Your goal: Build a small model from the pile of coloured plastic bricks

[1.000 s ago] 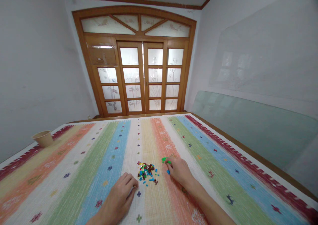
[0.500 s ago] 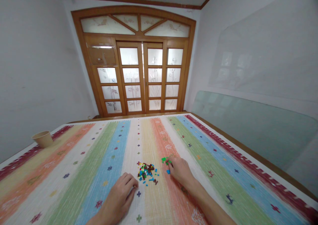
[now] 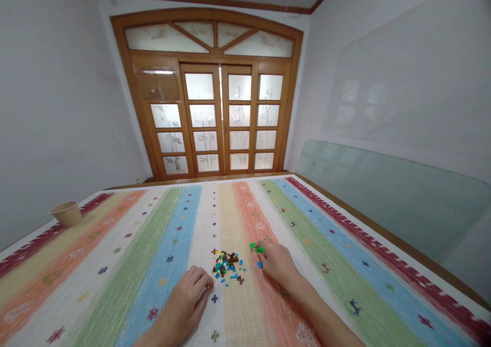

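Observation:
A small heap of tiny coloured bricks (image 3: 227,264) lies on the striped tablecloth (image 3: 115,265) in front of me. My left hand (image 3: 186,298) rests palm down just left of the heap, fingers curled, fingertips near its edge. My right hand (image 3: 278,263) lies to the right of the heap with its fingertips pinched at a few green bricks (image 3: 257,247) set apart from the pile. A blue brick (image 3: 260,264) sits beside that hand's thumb.
A tan paper cup (image 3: 67,213) stands at the table's far left edge. Wooden glazed doors (image 3: 218,122) close the far wall. A large glass sheet (image 3: 383,193) leans along the right wall beside the table's wooden edge.
My right fingertips have shifted slightly at the green bricks. My left hand and the heap have stayed where they were.

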`<state>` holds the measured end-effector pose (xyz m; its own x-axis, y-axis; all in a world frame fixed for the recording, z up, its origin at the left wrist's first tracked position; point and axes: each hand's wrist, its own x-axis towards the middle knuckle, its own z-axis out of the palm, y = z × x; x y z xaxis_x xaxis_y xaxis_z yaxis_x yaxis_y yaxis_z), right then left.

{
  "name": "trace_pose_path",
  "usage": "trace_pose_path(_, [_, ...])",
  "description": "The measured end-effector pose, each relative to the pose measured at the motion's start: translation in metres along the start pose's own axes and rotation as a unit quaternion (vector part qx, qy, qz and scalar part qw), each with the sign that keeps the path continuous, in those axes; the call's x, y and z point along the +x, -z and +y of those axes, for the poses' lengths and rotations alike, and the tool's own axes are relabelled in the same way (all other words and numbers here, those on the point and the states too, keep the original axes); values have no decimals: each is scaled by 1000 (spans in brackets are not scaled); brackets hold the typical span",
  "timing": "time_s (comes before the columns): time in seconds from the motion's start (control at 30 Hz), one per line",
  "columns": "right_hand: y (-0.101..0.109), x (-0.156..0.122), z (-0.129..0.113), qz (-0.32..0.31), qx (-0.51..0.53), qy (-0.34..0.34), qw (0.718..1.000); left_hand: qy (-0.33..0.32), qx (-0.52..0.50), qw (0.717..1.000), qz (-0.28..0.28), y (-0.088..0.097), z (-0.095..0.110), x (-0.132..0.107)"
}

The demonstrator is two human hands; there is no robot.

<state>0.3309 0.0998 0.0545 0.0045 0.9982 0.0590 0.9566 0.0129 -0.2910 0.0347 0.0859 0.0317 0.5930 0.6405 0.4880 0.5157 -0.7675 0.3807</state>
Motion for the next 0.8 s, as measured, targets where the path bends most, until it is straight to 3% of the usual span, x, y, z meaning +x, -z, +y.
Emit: trace_pose_path(0.8, [0,-1,-1,0,1,1,1000,-3,7,1000,-13,1,1,0])
